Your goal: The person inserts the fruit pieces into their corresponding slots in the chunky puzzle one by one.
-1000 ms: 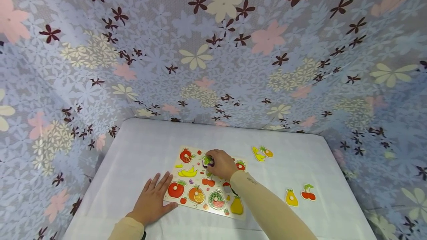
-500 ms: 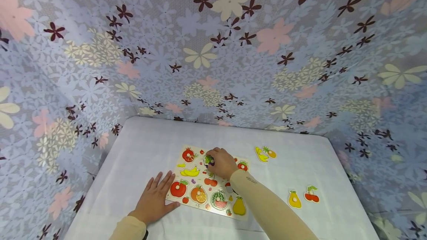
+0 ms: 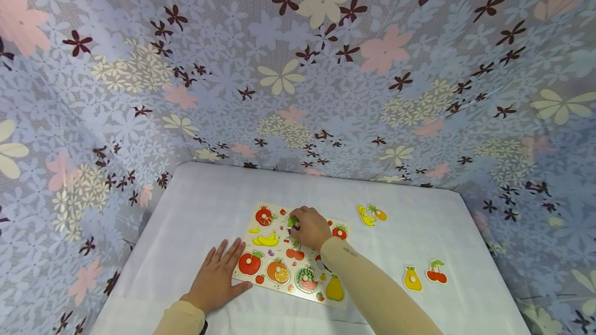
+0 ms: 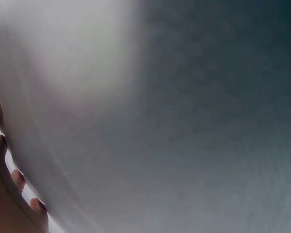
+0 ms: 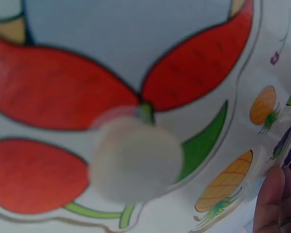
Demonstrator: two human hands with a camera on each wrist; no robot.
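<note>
My right hand [image 3: 311, 227] pinches a purple fruit puzzle piece with a green leaf [image 3: 293, 223] at the upper middle of the fruit puzzle board [image 3: 242, 277]. In the right wrist view, the fingers [image 5: 270, 199] hold the purple piece [image 5: 287, 141] at the right edge. My left hand [image 3: 215, 278] lies flat with spread fingers, fingertips right at the board's left edge. Knobbed apple [image 3: 250, 263], orange [image 3: 278, 271] and watermelon [image 3: 307, 279] pieces sit in the board. Printed bananas [image 3: 266, 239], cherries [image 3: 295, 254] and a pear [image 3: 334, 288] show without knobs. The right forearm hides part of the board.
Loose banana [image 3: 365, 215] and pineapple [image 3: 377, 213] pieces lie beyond the board, toward the right. Nearer the table's right side are loose pear [image 3: 412, 278] and cherry [image 3: 436, 272] pieces. Flowered cloth [image 3: 298, 92] hangs behind and beside the white table [image 3: 205, 190].
The head view has shifted slightly, so the board and hands appear a little farther right. The right hand keeps its hold on the purple piece; the left hand stays at the board's edge.
</note>
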